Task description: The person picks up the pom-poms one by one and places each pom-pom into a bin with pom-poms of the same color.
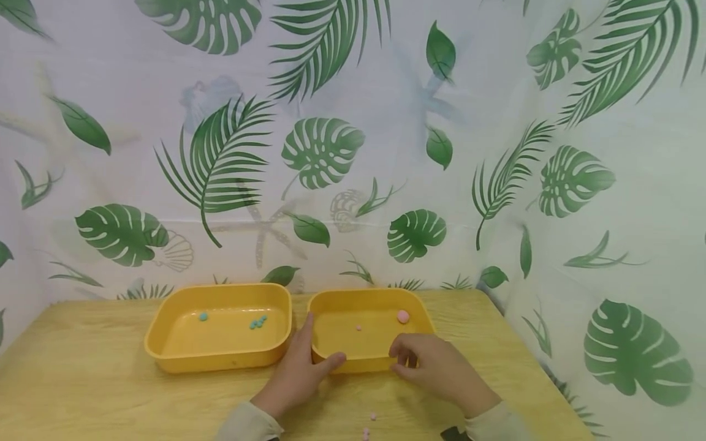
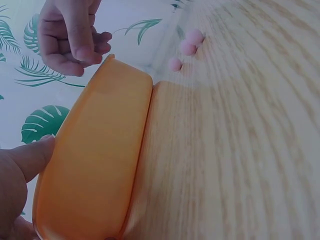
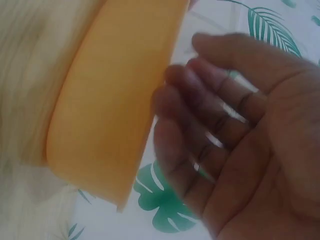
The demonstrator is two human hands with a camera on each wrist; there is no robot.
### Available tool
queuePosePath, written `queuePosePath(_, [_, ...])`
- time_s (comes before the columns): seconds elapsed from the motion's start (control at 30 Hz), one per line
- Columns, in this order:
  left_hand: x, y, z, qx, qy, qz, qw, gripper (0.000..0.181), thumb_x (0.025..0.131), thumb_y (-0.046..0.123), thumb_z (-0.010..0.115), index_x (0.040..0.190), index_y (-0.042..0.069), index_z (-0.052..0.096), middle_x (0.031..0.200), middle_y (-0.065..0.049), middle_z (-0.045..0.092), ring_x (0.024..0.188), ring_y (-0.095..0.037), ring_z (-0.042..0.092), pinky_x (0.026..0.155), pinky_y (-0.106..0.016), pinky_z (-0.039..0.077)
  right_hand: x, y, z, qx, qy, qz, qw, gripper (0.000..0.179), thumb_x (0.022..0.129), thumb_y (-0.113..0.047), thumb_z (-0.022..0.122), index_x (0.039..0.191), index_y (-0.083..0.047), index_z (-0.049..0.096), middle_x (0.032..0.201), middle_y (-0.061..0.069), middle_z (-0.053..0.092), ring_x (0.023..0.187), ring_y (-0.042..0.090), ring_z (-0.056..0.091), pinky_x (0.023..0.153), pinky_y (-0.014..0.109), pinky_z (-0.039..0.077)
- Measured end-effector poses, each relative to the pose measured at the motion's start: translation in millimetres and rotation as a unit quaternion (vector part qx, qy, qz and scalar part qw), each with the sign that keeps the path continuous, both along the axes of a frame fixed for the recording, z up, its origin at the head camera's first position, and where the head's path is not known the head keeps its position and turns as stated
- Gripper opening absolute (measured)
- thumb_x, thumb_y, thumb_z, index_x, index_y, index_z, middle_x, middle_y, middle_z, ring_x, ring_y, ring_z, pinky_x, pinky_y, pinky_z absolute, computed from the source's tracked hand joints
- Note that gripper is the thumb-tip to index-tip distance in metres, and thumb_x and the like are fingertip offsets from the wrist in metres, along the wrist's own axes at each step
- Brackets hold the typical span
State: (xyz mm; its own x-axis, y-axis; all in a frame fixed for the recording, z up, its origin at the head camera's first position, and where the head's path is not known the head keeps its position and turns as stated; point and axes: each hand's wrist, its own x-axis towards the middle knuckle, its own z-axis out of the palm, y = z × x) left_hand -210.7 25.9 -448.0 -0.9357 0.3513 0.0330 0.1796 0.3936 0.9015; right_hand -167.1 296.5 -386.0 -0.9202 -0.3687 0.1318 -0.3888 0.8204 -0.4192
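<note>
The left hand [image 1: 299, 367] holds the near left corner of the right yellow tray [image 1: 358, 365], its fingers along the left side and its thumb [image 2: 42, 152] at the front rim. Over that tray's near right corner hovers the right hand [image 1: 436, 367], with loosely bent fingers and nothing between them. Inside the tray lie a larger pink ball [image 1: 403, 316] and a tiny pink ball [image 1: 358, 328]. More small pink balls [image 2: 188, 47] lie on the table in front of it, two of them close together.
To the left stands another yellow tray [image 1: 220, 360], holding a turquoise ball [image 1: 203, 316] and a cluster of several small turquoise balls [image 1: 257, 323]. Both trays are on a wood-grain table [image 1: 83, 380]. A white leaf-print cloth [image 1: 353, 257] hangs behind and at the right.
</note>
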Motion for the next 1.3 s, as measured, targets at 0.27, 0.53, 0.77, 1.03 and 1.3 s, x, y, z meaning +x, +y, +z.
queuePosePath(0.27, [0.3, 0.3, 0.5, -0.005, 0.009, 0.003, 0.9999, 0.113, 0.092, 0.057, 0.072, 0.166, 0.003, 0.004, 0.168, -0.029, 0.017, 0.153, -0.046, 0.022, 0.121, -0.062, 0.025, 0.7, -10, -10.8, 0.022, -0.051, 0.018, 0.9983, 0.011, 0.090, -0.019, 0.079, 0.093, -0.017, 0.069, 0.075, -0.016, 0.058, 0.066, 0.001, 0.050, 0.062, 0.025, 0.046])
queuePosePath(0.53, [-0.8, 1.3, 2.3, -0.004, 0.012, 0.000, 0.9999, 0.113, 0.092, 0.057, 0.072, 0.165, 0.002, 0.005, 0.166, -0.031, 0.019, 0.152, -0.046, 0.026, 0.120, -0.062, 0.027, -1.0, -21, -25.4, 0.025, -0.115, 0.095, 0.9885, 0.014, 0.088, -0.007, 0.075, 0.093, -0.018, 0.070, 0.078, -0.017, 0.059, 0.070, -0.002, 0.051, 0.067, 0.021, 0.048])
queuePosePath(0.77, [0.3, 0.2, 3.0, -0.010, 0.005, -0.002, 0.9999, 0.114, 0.092, 0.058, 0.071, 0.165, 0.002, 0.005, 0.166, -0.033, 0.017, 0.152, -0.049, 0.024, 0.120, -0.064, 0.026, 4.7, -33, -29.6, 0.040, -0.187, 0.091, 0.9772, 0.016, 0.087, -0.009, 0.075, 0.090, -0.024, 0.070, 0.077, -0.018, 0.059, 0.069, 0.000, 0.053, 0.066, 0.020, 0.048])
queuePosePath(1.03, [-0.7, 0.3, 0.5, -0.005, 0.007, -0.001, 1.0000, 0.114, 0.092, 0.057, 0.072, 0.165, 0.002, 0.004, 0.166, -0.032, 0.017, 0.151, -0.049, 0.025, 0.119, -0.064, 0.028, 5.1, -36, -30.2, 0.056, -0.193, 0.089, 0.9756, 0.017, 0.088, -0.008, 0.075, 0.089, -0.024, 0.069, 0.078, -0.018, 0.058, 0.069, 0.000, 0.052, 0.066, 0.021, 0.047])
queuePosePath(1.3, [-0.2, -0.1, -0.5, -0.001, 0.001, 0.001, 1.0000, 0.113, 0.092, 0.056, 0.072, 0.166, 0.004, 0.003, 0.167, -0.031, 0.017, 0.152, -0.048, 0.025, 0.119, -0.064, 0.028, 3.8, -39, -36.3, 0.068, -0.178, 0.100, 0.9766, 0.018, 0.087, -0.008, 0.075, 0.087, -0.025, 0.069, 0.075, -0.018, 0.056, 0.067, 0.000, 0.050, 0.064, 0.020, 0.046])
